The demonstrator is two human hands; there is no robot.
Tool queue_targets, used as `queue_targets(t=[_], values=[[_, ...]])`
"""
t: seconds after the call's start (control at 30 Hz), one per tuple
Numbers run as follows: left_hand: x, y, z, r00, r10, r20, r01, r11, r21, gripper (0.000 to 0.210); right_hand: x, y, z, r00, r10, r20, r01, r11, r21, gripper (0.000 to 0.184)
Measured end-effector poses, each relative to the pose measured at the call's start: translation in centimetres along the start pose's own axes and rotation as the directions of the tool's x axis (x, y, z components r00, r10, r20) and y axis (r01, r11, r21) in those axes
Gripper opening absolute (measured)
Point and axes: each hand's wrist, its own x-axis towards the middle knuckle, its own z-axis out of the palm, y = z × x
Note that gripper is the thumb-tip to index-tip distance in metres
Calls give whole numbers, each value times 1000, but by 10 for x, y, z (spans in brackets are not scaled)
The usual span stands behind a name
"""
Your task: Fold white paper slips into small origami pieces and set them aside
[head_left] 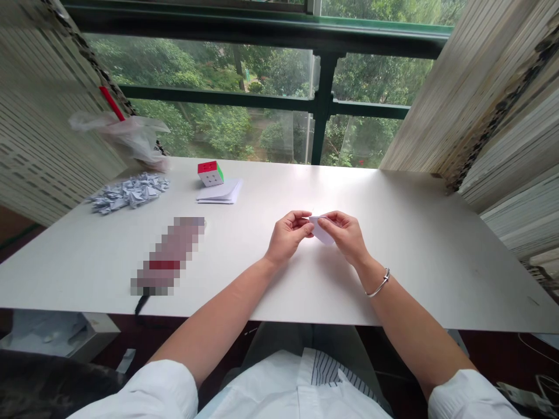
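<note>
Between my two hands is a small piece of folded white paper (323, 234), held up just above the white table. My left hand (289, 234) pinches its left edge between thumb and fingers. On the other side, my right hand (346, 234) grips the top right part, its thumb lying across the paper's face. How the folds run is too small to make out. A stack of white paper sheets (223, 191) lies farther back to the left, with a puzzle cube (210, 173) resting on it, red on top and white in front.
A heap of small folded paper pieces (131, 192) lies at the table's left. Behind it stands a plastic bag (135, 137) with a red stick. A blurred-out phone-like object (170, 256) with a dark cord is near the front edge of the white table (419, 244). Curtains flank the window.
</note>
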Motion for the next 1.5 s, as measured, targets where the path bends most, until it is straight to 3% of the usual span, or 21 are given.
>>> queue_targets(t=[0.27, 0.6, 0.83, 1.03, 1.23, 1.5], values=[[0, 8, -4, 999, -39, -7, 39, 998, 45, 32, -1, -1, 1, 996, -79, 29, 81, 991, -104, 26], [3, 10, -5, 996, -73, -45, 74, 997, 22, 26, 0, 6, 0, 998, -36, 55, 40, 996, -76, 28], [2, 11, -5, 998, -64, 9, 63, 997, 38, 21, 0, 2, 2, 994, -36, 105, 45, 995, -85, 23], [3, 11, -9, 999, -31, 33, 27, 991, 130, 21, -2, -1, 3, 989, 5, 145, -1, 1000, -28, 26], [1, 11, -9, 997, -69, 43, 65, 994, 85, 31, 0, 1, 0, 998, 9, 57, -12, 999, 52, 29], [1, 13, -8, 999, -26, 30, 23, 997, 76, 26, 1, 1, 1, 998, 29, 57, -37, 989, 141, 31]])
